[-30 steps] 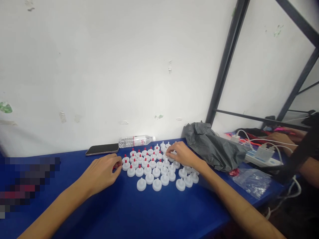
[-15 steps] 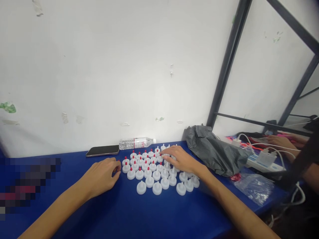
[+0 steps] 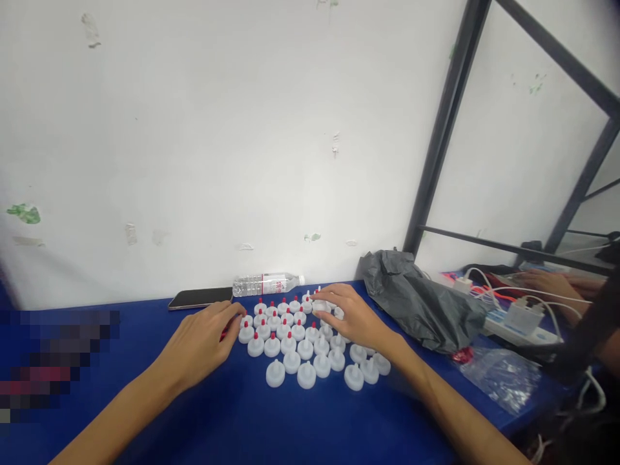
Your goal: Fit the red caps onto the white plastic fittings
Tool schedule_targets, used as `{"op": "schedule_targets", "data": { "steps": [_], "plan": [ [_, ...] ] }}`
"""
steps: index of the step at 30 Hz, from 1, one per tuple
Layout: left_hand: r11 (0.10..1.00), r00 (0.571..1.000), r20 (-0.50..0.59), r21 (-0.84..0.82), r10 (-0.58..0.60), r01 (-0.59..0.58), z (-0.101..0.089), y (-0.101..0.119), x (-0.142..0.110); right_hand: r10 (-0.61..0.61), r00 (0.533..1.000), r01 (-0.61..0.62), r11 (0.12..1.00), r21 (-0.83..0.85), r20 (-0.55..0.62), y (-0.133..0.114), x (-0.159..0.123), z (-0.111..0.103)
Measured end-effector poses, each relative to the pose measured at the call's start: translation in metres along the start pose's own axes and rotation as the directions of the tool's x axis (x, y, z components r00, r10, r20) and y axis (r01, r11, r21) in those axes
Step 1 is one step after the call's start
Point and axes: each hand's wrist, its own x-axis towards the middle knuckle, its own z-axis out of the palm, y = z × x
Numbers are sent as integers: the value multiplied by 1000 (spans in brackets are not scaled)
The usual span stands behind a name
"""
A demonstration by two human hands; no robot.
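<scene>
The black smartphone (image 3: 200, 298) lies on the blue table (image 3: 194, 426), beyond the fingers of the left hand (image 3: 201, 342). These fingers are bent around something small and red (image 3: 224, 333); I cannot tell if they are closed on it. To their right stand many white nozzle caps (image 3: 276, 373), several with red tips, and behind lies the plastic bottle (image 3: 268, 285). The right hand (image 3: 352, 318) has thumb and forefinger apart, among the caps. Right of its fingers is the grey plastic bag (image 3: 421, 307).
</scene>
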Motion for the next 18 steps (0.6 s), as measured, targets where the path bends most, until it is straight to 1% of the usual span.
{"op": "schedule_targets", "data": {
  "steps": [2, 5, 8, 10, 12, 15, 18],
  "plan": [
    [998, 998, -23, -12, 60, -60, 2, 4, -2, -9, 1000, 9, 1000, 23, -12, -8, 0, 2],
    [990, 989, -49, -9, 142, -143, 7, 11, -7, -103, 994, 100, 991, 88, 32, -24, -2, 8],
    [972, 969, -81, 22, 235, -234, 12, 22, -12, -180, 982, 170, 976, 138, 60, -43, -3, 14],
    [956, 951, -98, 37, 292, -290, 15, 30, -14, -219, 975, 209, 965, 157, 47, -54, -4, 18],
    [942, 938, -90, 43, 334, -331, 17, 36, -15, -272, 962, 263, 950, 168, 33, -63, -4, 21],
    [933, 931, -73, 78, 357, -352, 18, 40, -14, -338, 941, 332, 932, 148, 18, -70, 2, 24],
    [944, 943, -101, 121, 318, -306, 16, 39, -14, -369, 930, 366, 924, 112, 3, -75, 12, 24]
  ]
}}
